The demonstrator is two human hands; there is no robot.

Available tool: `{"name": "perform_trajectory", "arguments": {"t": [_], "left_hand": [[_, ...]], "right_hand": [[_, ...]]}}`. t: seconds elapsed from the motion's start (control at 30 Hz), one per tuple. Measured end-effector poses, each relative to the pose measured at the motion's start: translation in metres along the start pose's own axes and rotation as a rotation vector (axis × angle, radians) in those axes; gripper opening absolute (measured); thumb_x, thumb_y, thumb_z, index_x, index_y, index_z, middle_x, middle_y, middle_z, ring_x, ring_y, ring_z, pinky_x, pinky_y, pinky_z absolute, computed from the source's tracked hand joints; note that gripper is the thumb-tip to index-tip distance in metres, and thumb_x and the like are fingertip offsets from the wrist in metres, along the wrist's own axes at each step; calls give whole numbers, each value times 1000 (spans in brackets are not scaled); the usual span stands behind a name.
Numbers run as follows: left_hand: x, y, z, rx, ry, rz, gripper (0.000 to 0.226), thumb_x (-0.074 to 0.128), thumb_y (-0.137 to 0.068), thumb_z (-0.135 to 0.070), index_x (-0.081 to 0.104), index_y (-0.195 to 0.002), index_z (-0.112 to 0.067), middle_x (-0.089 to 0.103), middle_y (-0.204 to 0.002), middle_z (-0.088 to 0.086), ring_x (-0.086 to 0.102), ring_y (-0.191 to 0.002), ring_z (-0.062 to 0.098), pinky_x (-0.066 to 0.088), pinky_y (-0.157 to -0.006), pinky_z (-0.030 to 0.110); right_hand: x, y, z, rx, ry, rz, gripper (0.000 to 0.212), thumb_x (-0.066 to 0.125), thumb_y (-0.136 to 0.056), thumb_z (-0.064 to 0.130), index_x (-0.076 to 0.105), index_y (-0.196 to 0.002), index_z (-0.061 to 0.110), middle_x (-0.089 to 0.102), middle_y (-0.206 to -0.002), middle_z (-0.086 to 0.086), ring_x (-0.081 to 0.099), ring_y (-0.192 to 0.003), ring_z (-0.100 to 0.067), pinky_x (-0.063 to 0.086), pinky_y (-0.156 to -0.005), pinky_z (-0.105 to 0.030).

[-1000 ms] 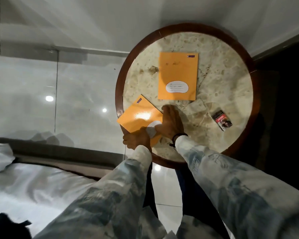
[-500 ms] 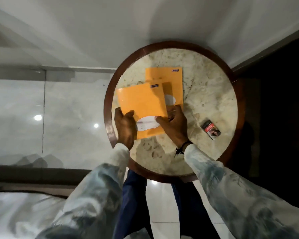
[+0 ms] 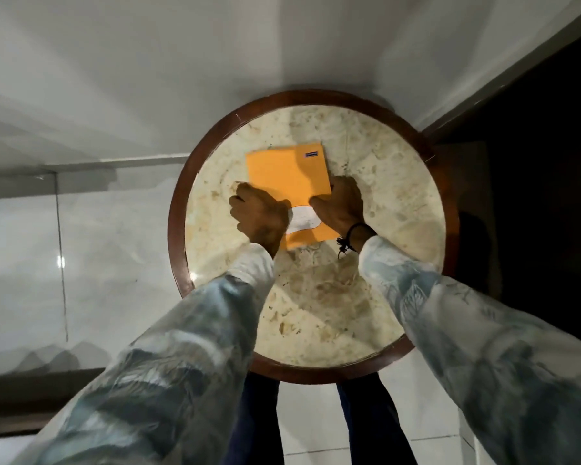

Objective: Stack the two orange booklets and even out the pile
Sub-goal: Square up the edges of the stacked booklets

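Note:
An orange booklet (image 3: 287, 176) with a white label lies on the round marble table (image 3: 393, 182), slightly tilted. Under it a thin strip of the second orange booklet (image 3: 312, 144) shows along the far edge. My left hand (image 3: 259, 218) presses against the pile's left side, fingers curled. My right hand (image 3: 341, 206) grips the pile's right edge, thumb on top of the cover. Both hands hide the near corners of the pile.
The table has a dark wooden rim (image 3: 178, 229) and stands against a white wall (image 3: 215, 62). A dark doorway or panel (image 3: 534, 162) is at the right. Glossy floor tiles (image 3: 98, 263) lie to the left. My legs (image 3: 259, 424) are under the near edge.
The loose booklet has been carried from the table's left onto the other one, now nearly covering it. Both hands moved with it. The small dark packet at the right is now hidden.

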State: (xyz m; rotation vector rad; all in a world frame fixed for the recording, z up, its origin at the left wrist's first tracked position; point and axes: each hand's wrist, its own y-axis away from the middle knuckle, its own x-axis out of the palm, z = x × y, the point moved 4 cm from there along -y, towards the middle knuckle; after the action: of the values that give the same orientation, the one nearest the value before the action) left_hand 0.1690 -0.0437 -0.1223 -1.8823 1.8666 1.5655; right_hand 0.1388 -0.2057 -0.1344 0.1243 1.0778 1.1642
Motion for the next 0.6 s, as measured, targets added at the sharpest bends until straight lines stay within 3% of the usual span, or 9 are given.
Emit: {"name": "perform_trajectory", "arguments": {"t": [0.07, 0.1, 0.17, 0.27, 0.33, 0.4, 0.43, 0.53, 0.6], "left_hand": [[-3, -13, 5, -80, 196, 92, 69, 79, -65, -26, 53, -125, -4, 59, -131, 21, 58, -121, 40, 54, -99, 56], [-3, -20, 9, -67, 284, 148, 67, 77, -59, -26, 56, -118, 0, 65, -122, 22, 65, -111, 39, 57, -92, 61], [-4, -21, 11, 27, 404, 321, 55, 72, -71, -14, 53, -119, 4, 68, -119, 20, 68, -104, 34, 57, -89, 65], [-15, 0, 0, 312, 450, 478, 40, 57, -96, 10, 43, -128, -8, 59, -132, 14, 61, -117, 28, 57, -98, 37], [-19, 5, -8, 524, 414, 433, 42, 54, -97, 10, 37, -129, -12, 60, -110, 9, 59, -96, 18, 53, -83, 15], [-29, 8, -13, 667, 411, 286, 44, 54, -98, 4, 32, -125, -23, 58, -102, 2, 58, -89, 10, 55, -79, 23], [-34, 8, -13, 710, 410, 189, 48, 55, -99, 0, 30, -124, -32, 57, -107, 3, 58, -92, 9, 55, -82, 31], [-36, 12, -2, 726, 287, -36, 61, 56, -100, -7, 23, -125, -52, 54, -110, 11, 57, -94, 9, 50, -86, 18], [-26, 16, 10, 722, 183, -39, 62, 54, -102, -16, 17, -136, -52, 55, -121, 20, 59, -107, 26, 53, -96, 38]], "right_hand": [[2, -5, 1, -12, -11, -1, 24, 59, -65, 31, 37, -61, 21, 51, -91, -10, 49, -79, -30, 30, -61, -29], [1, -7, 0, -12, -29, -6, 25, 60, -66, 33, 41, -60, 19, 53, -87, -10, 50, -76, -30, 30, -57, -28], [-5, -10, 2, -8, -116, 6, 29, 69, -73, 31, 58, -68, 4, 64, -84, -16, 58, -78, -33, 42, -60, -32], [-16, -13, 14, 35, -341, 82, 27, 72, -82, 25, 65, -101, 8, 68, -99, -7, 63, -89, -27, 49, -76, -35], [-25, -5, 29, -24, -443, 54, 43, 68, -82, 22, 57, -122, 11, 66, -109, -1, 64, -93, -15, 49, -78, -31], [-34, 16, 44, -201, -477, -111, 39, 65, -85, 12, 53, -121, 4, 65, -105, -3, 62, -81, 0, 48, -71, -17], [-35, 28, 47, -284, -475, -221, 36, 64, -84, 8, 51, -117, 0, 65, -103, -6, 62, -80, -1, 47, -70, -13], [-23, 56, 42, -395, -415, -364, 43, 64, -85, 10, 46, -122, -4, 64, -115, -19, 64, -104, -25, 52, -90, -31], [-9, 59, 34, -341, -375, -302, 55, 61, -89, 19, 38, -135, -1, 59, -129, -19, 60, -117, -32, 50, -99, -44]]}}
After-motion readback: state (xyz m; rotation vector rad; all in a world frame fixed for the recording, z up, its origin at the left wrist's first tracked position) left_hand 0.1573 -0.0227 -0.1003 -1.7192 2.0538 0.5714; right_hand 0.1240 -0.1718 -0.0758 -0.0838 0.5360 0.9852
